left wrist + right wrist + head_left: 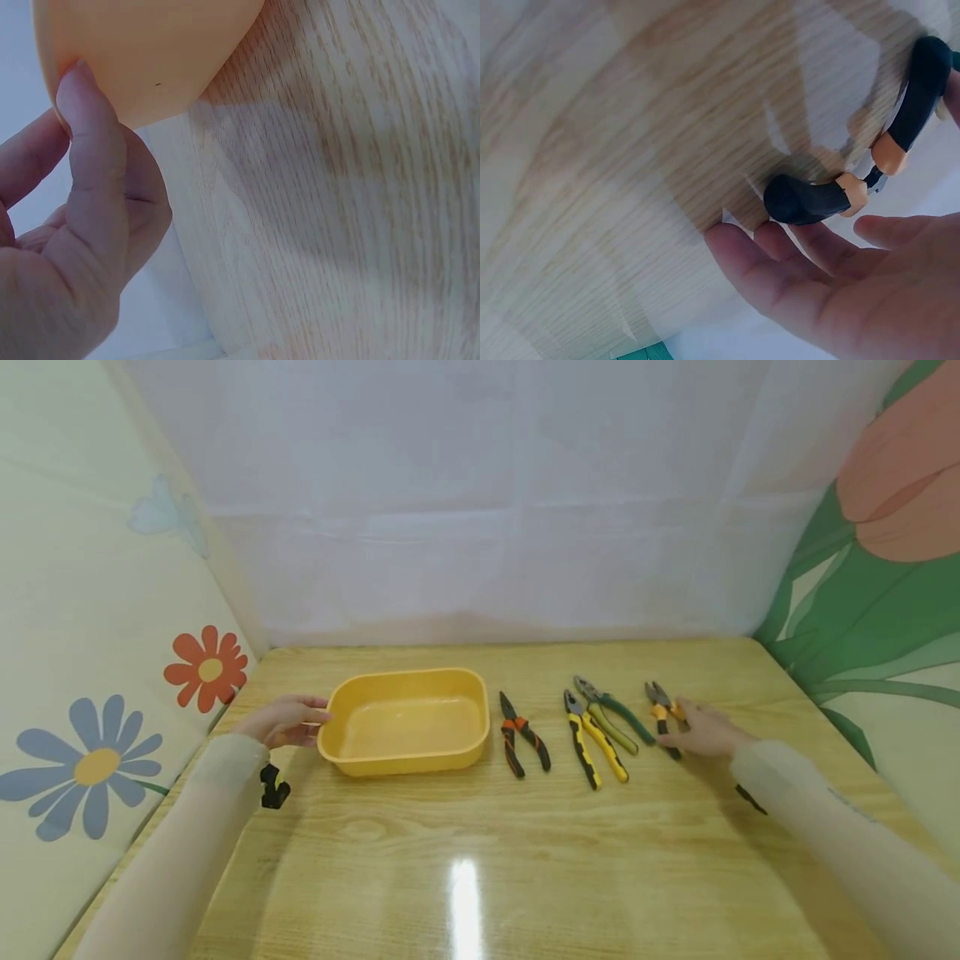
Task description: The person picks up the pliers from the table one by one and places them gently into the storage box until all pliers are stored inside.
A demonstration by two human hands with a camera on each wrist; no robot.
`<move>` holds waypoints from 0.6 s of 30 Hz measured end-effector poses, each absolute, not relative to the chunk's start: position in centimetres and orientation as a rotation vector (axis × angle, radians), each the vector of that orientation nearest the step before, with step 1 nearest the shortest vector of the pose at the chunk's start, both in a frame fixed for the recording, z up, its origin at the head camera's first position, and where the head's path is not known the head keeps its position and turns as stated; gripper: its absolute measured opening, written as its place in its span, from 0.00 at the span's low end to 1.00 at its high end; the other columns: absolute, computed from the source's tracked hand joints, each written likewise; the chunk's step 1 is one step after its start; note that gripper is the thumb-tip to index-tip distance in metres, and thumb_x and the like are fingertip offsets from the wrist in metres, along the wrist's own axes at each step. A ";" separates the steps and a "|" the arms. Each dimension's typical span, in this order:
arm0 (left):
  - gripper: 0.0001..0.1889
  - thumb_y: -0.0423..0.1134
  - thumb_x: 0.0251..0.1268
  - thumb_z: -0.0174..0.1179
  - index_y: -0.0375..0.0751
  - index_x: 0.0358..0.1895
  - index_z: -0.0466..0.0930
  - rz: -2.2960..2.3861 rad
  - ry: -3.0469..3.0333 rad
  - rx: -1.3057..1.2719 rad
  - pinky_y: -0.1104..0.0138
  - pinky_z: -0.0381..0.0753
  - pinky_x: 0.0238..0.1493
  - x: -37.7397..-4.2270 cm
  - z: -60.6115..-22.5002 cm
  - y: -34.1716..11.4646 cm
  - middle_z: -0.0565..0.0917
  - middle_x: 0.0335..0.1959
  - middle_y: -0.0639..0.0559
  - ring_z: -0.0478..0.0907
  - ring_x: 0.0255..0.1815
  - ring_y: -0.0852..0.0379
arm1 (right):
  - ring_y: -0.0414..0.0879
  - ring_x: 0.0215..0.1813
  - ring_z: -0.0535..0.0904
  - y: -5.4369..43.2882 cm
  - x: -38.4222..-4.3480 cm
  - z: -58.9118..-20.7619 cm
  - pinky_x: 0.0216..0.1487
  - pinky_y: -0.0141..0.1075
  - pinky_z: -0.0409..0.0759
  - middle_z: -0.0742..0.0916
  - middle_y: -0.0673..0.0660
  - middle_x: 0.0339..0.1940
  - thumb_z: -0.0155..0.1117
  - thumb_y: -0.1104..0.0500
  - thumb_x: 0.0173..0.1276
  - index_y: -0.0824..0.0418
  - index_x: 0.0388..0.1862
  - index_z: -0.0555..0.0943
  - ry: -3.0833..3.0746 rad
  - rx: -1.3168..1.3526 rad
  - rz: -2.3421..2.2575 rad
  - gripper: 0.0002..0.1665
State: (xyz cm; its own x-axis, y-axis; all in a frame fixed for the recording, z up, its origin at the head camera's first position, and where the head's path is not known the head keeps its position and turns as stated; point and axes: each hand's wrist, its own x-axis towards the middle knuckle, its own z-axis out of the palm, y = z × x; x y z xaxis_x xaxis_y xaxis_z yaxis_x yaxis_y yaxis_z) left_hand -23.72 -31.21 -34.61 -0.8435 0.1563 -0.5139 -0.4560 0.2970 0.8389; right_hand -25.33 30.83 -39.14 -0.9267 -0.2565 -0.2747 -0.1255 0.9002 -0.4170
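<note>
Soft light washes the tabletop, white glare streaking it in front of the yellow basin, faint shadow to its left.

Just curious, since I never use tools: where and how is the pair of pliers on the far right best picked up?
Probably best to take the far-right pliers by both black-and-orange handles, coming from the near right. Their metal nose points away and the handles spread toward the near side, so closing around them seems natural; the green pliers lie close on the left.
</note>
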 end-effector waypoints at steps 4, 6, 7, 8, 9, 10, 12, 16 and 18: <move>0.26 0.31 0.76 0.47 0.23 0.70 0.51 1.579 2.062 -0.273 0.67 0.84 0.38 -23.8 -34.7 -31.3 0.78 0.35 0.52 0.78 0.31 0.60 | 0.85 0.63 0.48 30.8 -25.3 -39.2 0.60 0.74 0.53 0.54 0.90 0.65 0.60 0.38 0.67 0.84 0.70 0.43 2.746 -0.283 -0.551 0.62; 0.26 0.31 0.76 0.47 0.23 0.70 0.51 1.577 2.064 -0.277 0.67 0.84 0.38 -23.8 -34.6 -31.3 0.78 0.35 0.53 0.78 0.32 0.60 | 0.86 0.63 0.48 30.7 -25.2 -39.2 0.60 0.75 0.53 0.53 0.90 0.64 0.60 0.38 0.68 0.84 0.70 0.43 2.753 -0.281 -0.540 0.61; 0.27 0.31 0.76 0.47 0.23 0.71 0.51 1.576 2.064 -0.280 0.67 0.84 0.38 -23.8 -34.6 -31.3 0.78 0.35 0.52 0.78 0.32 0.60 | 0.87 0.63 0.47 30.6 -25.1 -39.2 0.59 0.75 0.53 0.53 0.90 0.64 0.61 0.39 0.68 0.84 0.70 0.43 2.757 -0.281 -0.532 0.61; 0.27 0.31 0.76 0.47 0.23 0.71 0.51 1.576 2.065 -0.283 0.67 0.84 0.38 -23.8 -34.6 -31.2 0.78 0.35 0.52 0.78 0.32 0.60 | 0.87 0.62 0.47 30.5 -25.0 -39.2 0.59 0.75 0.53 0.53 0.91 0.64 0.61 0.39 0.68 0.84 0.70 0.43 2.761 -0.283 -0.522 0.61; 0.27 0.31 0.76 0.47 0.24 0.71 0.51 1.577 2.065 -0.287 0.67 0.84 0.38 -23.8 -34.6 -31.2 0.78 0.35 0.52 0.78 0.32 0.60 | 0.87 0.62 0.47 30.4 -24.9 -39.2 0.58 0.75 0.53 0.52 0.91 0.63 0.61 0.40 0.68 0.84 0.70 0.43 2.763 -0.280 -0.518 0.60; 0.27 0.31 0.75 0.48 0.24 0.71 0.50 1.577 2.064 -0.288 0.67 0.84 0.38 -23.8 -34.5 -31.2 0.78 0.36 0.52 0.78 0.32 0.60 | 0.88 0.62 0.46 30.3 -24.7 -39.2 0.58 0.76 0.54 0.52 0.91 0.63 0.61 0.40 0.68 0.83 0.70 0.42 2.765 -0.274 -0.513 0.60; 0.27 0.31 0.75 0.48 0.23 0.71 0.50 1.580 2.062 -0.289 0.67 0.84 0.39 -23.7 -34.5 -31.2 0.78 0.36 0.52 0.78 0.32 0.60 | 0.88 0.62 0.47 30.1 -24.5 -39.2 0.58 0.75 0.55 0.52 0.91 0.63 0.61 0.41 0.68 0.84 0.70 0.42 2.770 -0.270 -0.503 0.59; 0.26 0.30 0.75 0.48 0.23 0.70 0.52 1.589 2.056 -0.289 0.67 0.84 0.39 -23.6 -34.3 -31.2 0.78 0.36 0.51 0.78 0.32 0.60 | 0.87 0.62 0.47 29.8 -24.2 -39.1 0.58 0.74 0.55 0.52 0.91 0.62 0.59 0.43 0.69 0.84 0.70 0.42 2.779 -0.256 -0.492 0.57; 0.25 0.30 0.75 0.48 0.23 0.69 0.53 1.594 2.052 -0.295 0.67 0.84 0.39 -23.6 -34.2 -31.1 0.78 0.36 0.51 0.78 0.32 0.59 | 0.87 0.62 0.48 29.6 -24.1 -39.1 0.59 0.74 0.55 0.52 0.91 0.63 0.58 0.44 0.70 0.84 0.70 0.42 2.786 -0.251 -0.484 0.56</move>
